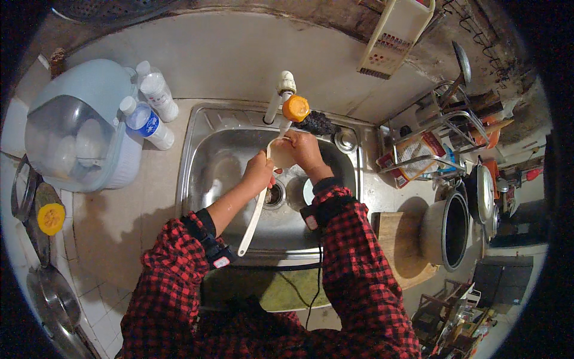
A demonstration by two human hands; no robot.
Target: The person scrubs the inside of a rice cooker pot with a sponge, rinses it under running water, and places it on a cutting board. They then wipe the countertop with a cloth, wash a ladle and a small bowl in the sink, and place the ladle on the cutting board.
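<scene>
A cream-coloured ladle (282, 154) is held over the steel sink (224, 166), directly beneath the tap's spout. My left hand (259, 172) grips it near where the handle joins the bowl, and its long handle slants down towards the sink's front edge. On the far side, my right hand (307, 151) grasps the rim of the ladle's bowl; some of its fingers are hidden. The tap (296, 108) has an orange knob. Below my hands is the sink drain (273, 196). A pale round dish (308, 193) lies in the sink, partly covered by my right forearm.
Two plastic bottles (152, 126) stand left of the sink beside a lidded blue box (85, 76). Dark scouring mesh (319, 123) sits behind the basin. To the right are a metal rack (430, 158), a wooden board (394, 242) and a deep pot (435, 231). A cable hangs from my right sleeve.
</scene>
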